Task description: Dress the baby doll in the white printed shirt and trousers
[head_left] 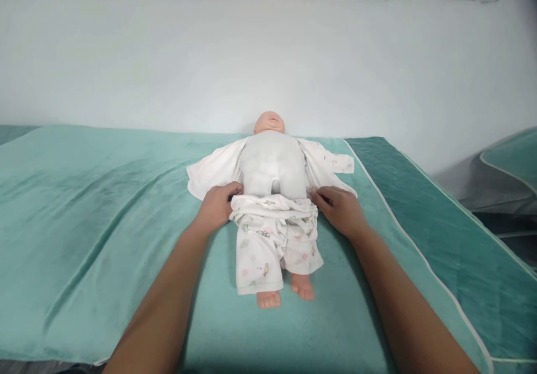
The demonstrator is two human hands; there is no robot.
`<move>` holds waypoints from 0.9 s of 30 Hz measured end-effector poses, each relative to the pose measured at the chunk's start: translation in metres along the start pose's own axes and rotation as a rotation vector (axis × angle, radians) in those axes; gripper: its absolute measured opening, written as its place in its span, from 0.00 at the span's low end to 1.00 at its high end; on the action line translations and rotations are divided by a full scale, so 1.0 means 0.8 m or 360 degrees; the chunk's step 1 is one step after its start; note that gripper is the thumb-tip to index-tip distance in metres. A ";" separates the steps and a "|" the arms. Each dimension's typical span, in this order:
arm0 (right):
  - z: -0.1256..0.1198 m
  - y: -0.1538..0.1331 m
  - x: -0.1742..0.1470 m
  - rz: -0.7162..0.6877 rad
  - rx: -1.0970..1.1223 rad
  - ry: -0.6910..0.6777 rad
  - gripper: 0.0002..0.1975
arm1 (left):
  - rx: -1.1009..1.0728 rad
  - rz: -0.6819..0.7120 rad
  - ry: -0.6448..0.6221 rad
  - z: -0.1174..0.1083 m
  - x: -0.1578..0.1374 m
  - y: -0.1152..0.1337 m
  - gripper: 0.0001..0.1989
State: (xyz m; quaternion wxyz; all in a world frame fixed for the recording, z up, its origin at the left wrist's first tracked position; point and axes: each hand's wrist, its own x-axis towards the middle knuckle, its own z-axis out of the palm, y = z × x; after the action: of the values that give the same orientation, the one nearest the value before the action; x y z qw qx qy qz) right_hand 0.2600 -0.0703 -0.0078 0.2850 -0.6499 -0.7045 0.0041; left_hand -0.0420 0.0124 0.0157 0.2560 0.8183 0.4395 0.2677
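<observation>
A baby doll (pixel 272 161) lies on its back, head toward the wall and feet toward me. Its white printed shirt (pixel 216 167) is spread open on both sides, baring the pale cloth torso. White patterned baby pants (pixel 260 251) cover the legs, their waistband bunched at the thighs, and both feet stick out below. My left hand (pixel 218 203) is closed at the left side of the waistband. At its right side my right hand (pixel 338 206) pinches the waistband's edge between thumb and fingers.
Under the doll is a light green blanket (pixel 104 223) with wrinkles on the left. A darker green cover (pixel 453 223) shows along the right. Behind stands a white wall (pixel 268 55). Another green-covered surface (pixel 514 153) appears at the far right.
</observation>
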 end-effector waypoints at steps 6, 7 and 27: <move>0.000 -0.002 -0.002 0.0117 -0.0035 0.0017 0.22 | -0.0199 -0.0127 0.0050 0.000 0.000 0.004 0.05; -0.001 -0.003 -0.002 0.0119 0.0016 0.0014 0.21 | -0.0286 -0.0175 0.0067 0.000 0.000 0.004 0.07; -0.019 -0.025 -0.008 -0.0049 0.1337 -0.0367 0.09 | -0.0858 0.0014 -0.0522 -0.019 -0.009 0.008 0.06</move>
State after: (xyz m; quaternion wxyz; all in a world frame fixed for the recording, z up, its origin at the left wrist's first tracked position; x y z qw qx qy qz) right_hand 0.2477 -0.0846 0.0101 0.4440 -0.4623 -0.6786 0.3586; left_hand -0.0514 0.0059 0.0297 0.5299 0.7552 0.3019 0.2401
